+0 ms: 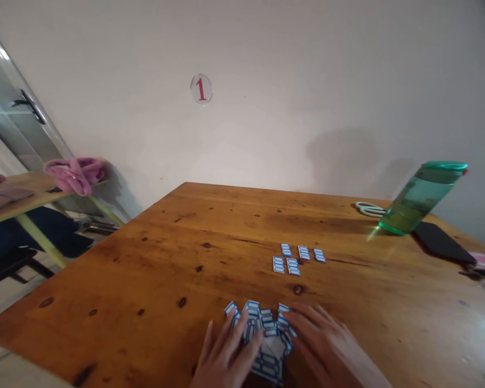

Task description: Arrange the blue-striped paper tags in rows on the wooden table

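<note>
A loose heap of small blue-and-white printed cards (269, 325) lies on the wooden table near its front edge, overlapping at odd angles. One piece within it shows a plain greyish-white side (273, 347). My left hand (228, 353) rests on the heap's left side, fingers spread and touching the cards. On the right, my right hand (325, 342) has its fingers stretched out, their tips at the heap's right edge. Farther back, similar cards lie flat and apart: three in a back row (304, 253) and two in a front row (285, 265).
A green translucent bottle (422, 199) with liquid stands at the back right, beside a dark flat object (443, 242) and a coiled white cable (369, 209). The wooden table (165, 258) meets a wall behind. At left, a pink cloth (77, 173) lies on another table.
</note>
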`<state>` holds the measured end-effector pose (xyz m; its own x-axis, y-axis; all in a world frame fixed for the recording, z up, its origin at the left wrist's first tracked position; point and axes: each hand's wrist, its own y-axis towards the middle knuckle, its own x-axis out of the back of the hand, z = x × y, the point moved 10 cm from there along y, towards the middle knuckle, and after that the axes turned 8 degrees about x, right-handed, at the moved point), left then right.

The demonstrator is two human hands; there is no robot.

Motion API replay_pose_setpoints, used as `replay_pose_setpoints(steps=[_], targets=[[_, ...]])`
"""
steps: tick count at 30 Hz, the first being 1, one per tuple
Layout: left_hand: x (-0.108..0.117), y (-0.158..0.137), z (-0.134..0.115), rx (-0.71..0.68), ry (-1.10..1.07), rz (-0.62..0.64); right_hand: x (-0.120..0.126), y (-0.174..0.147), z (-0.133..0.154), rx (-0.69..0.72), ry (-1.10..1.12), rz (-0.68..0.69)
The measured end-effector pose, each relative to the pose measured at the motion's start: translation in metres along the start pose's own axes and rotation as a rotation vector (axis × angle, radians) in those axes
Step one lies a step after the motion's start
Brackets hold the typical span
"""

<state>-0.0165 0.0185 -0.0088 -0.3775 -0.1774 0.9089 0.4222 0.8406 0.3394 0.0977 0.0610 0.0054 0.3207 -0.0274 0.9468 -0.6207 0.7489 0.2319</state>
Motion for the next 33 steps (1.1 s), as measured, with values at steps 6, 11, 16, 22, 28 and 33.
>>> replay_pose_setpoints(steps=[6, 11, 16, 22, 28, 33], targets=[[0.065, 0.071, 0.024, 0.294, -0.437, -0.091, 0.005, 0.045, 0.009, -0.054, 0.13, 0.074], [0.056, 0.12, 0.037, 0.345, -0.623, -0.162, -0.013, 0.058, 0.046, 0.158, 0.108, 0.133], [0.03, 0.118, 0.076, 0.442, -0.629, -0.173, -0.027, 0.051, 0.033, 0.098, 0.027, 0.142], [0.03, 0.109, 0.085, 0.452, -0.399, -0.017, -0.012, 0.047, 0.011, 0.062, -0.023, -0.046], [0.016, 0.101, 0.062, 0.327, -0.158, 0.211, -0.024, 0.039, -0.004, 0.03, 0.021, -0.049], [0.002, 0.094, 0.051, 0.214, -0.137, 0.32, -0.021, 0.037, -0.013, -0.02, 0.126, -0.039]])
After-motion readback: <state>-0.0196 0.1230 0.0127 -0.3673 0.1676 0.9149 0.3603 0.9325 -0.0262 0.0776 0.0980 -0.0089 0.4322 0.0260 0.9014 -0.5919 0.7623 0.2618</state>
